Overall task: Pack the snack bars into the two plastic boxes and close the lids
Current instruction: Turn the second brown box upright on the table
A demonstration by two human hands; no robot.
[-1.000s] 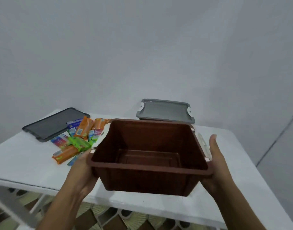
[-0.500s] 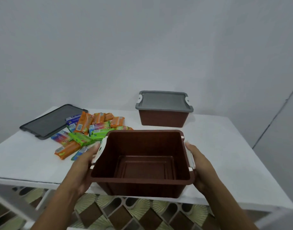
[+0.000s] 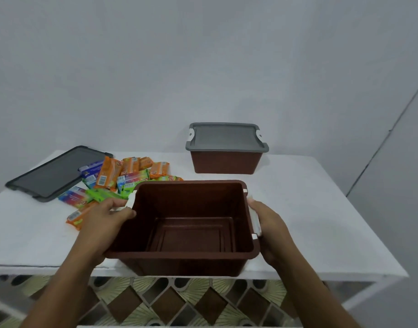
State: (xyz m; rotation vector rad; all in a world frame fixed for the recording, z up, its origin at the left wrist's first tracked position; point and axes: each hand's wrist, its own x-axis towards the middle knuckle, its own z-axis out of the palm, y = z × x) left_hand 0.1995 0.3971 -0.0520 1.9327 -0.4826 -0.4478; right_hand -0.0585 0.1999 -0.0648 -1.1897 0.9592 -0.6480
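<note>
An empty brown plastic box (image 3: 191, 259) without a lid sits at the near edge of the white table (image 3: 309, 209). My left hand (image 3: 101, 221) grips its left side by the white latch, and my right hand (image 3: 270, 228) grips its right side over the other white latch. A pile of snack bars (image 3: 122, 178) in orange, green and blue wrappers lies just left of the box. A loose grey lid (image 3: 54, 174) rests flat at the far left. A second brown box (image 3: 226, 159) stands at the back with its grey lid (image 3: 226, 138) on.
The table's front edge runs right under the held box, with a patterned tiled floor (image 3: 167, 301) below. A plain grey wall stands close behind the table.
Both hands have brought the open box down and toward me, from tilted in the air to level at the table's near edge. The view has tipped downward.
</note>
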